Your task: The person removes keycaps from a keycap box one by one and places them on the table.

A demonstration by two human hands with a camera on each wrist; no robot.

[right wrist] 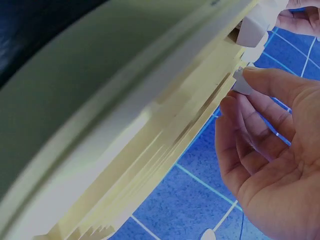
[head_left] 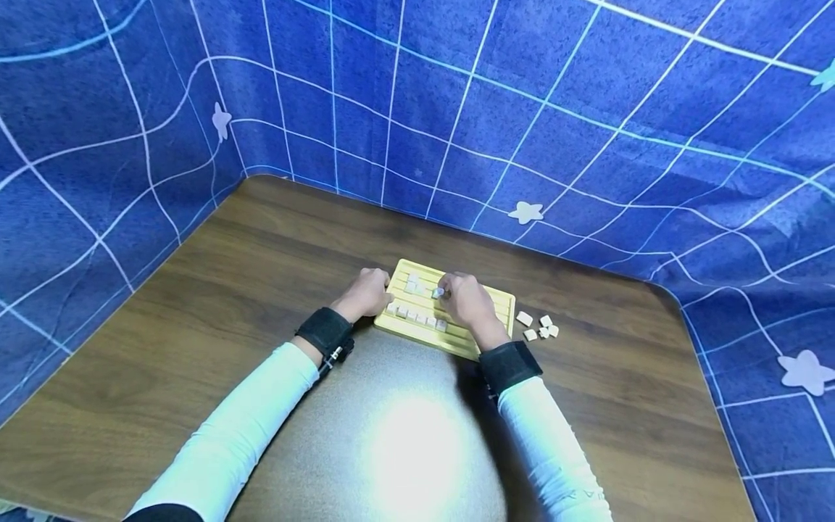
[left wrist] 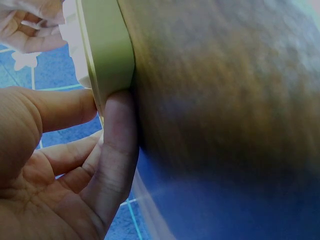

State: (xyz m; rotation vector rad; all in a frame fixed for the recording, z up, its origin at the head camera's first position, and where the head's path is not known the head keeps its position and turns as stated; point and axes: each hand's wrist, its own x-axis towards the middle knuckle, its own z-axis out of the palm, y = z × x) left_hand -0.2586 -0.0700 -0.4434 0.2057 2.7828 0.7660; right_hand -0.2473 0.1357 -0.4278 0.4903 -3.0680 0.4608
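Tile point(head_left: 437, 293), small and pale, pinched by the right hand point(head_left: 464, 299) at a yellow tray point(head_left: 502, 308) near the desk's point(head_left: 274, 275) far edge; the left hand point(head_left: 367, 293) grips the tray's end toward the desk's left edge. It looks light, stiff, perhaps slick, best held by opposite sides. Its marking is unreadable; whether it touches the tray is unclear.

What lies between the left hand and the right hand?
The head view shows part of the yellow tray between the left hand and right hand, with small white tiles on it.
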